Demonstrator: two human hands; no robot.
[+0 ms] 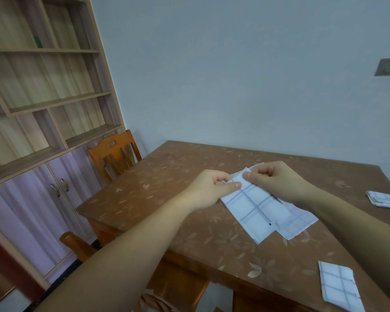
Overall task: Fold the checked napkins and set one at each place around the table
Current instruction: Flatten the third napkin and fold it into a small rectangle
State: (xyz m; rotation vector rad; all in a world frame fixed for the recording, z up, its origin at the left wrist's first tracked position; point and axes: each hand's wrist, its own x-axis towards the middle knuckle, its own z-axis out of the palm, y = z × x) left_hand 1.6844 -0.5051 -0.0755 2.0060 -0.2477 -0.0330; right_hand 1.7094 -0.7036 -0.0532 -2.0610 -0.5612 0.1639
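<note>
Both hands are out over the brown flower-patterned table (158,199), pinching the far end of a checked napkin (257,212) that lies partly folded near the table's middle. The left hand (208,188) grips the napkin's far left corner between thumb and curled fingers. The right hand (277,179) pinches the same end just beside it, the two thumbs nearly touching. The napkin's near end lies flat on the table, one layer showing out from under the other. A folded napkin (340,285) lies at the table's near right edge, and a small stack of napkins (385,199) sits at the far right. A wooden chair (114,154) stands at the table's left, before a shelf unit (43,91).
</note>
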